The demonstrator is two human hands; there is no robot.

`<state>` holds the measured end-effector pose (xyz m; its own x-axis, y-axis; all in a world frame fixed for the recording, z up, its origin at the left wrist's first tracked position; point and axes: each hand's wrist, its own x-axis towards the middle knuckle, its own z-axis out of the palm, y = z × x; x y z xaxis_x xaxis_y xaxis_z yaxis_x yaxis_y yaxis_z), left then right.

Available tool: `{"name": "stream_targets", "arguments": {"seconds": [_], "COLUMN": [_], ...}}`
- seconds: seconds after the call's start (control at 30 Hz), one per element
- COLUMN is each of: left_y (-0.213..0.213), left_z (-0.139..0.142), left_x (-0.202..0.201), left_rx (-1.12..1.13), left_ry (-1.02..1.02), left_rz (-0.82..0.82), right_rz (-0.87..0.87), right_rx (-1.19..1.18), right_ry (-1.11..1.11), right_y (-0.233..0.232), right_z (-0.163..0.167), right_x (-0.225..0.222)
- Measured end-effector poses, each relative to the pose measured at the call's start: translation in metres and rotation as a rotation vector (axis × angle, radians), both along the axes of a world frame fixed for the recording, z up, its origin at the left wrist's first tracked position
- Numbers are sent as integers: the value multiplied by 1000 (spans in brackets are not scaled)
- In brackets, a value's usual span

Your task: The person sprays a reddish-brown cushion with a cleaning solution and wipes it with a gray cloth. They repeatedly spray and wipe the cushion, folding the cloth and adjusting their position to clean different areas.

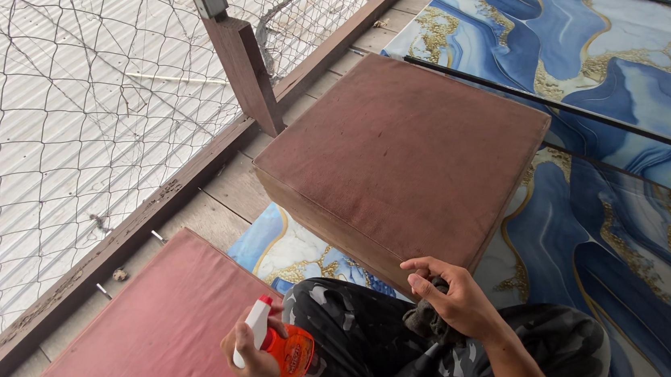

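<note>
Low in the middle of the frame, my left hand [255,364] is wrapped tight around an orange spray bottle [285,350] with a white top, held just above my lap. My right hand [454,295], a bit to the right, squeezes a dark cloth [426,318] right by the near edge of the thick brown cushion [401,154]. A flat red cushion [151,346] lies at the lower left, and blue marbled glass [607,51] fills the right side
</note>
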<state>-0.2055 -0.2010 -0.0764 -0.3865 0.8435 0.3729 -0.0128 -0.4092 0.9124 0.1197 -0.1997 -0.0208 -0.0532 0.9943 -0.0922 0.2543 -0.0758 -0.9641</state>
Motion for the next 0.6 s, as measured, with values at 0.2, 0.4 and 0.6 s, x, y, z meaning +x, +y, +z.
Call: {"name": "stream_targets", "arguments": {"seconds": [0.2,0.4,0.6], "left_y": [-5,-7,-13], "left_z": [0,4,9], "left_x": [7,16,24], "left_rx": [13,-6,-1], "left_ry": [-81,-56,-96], "left_rz": [-121,-191,-236], "right_rz": [-14,-87,-80], "right_rx": [21,-72,-17], "right_ry": [57,67,101], "right_y": [-6,-12,-20], "right_z": [-4,-7,-11], "right_x": [10,23,34]}}
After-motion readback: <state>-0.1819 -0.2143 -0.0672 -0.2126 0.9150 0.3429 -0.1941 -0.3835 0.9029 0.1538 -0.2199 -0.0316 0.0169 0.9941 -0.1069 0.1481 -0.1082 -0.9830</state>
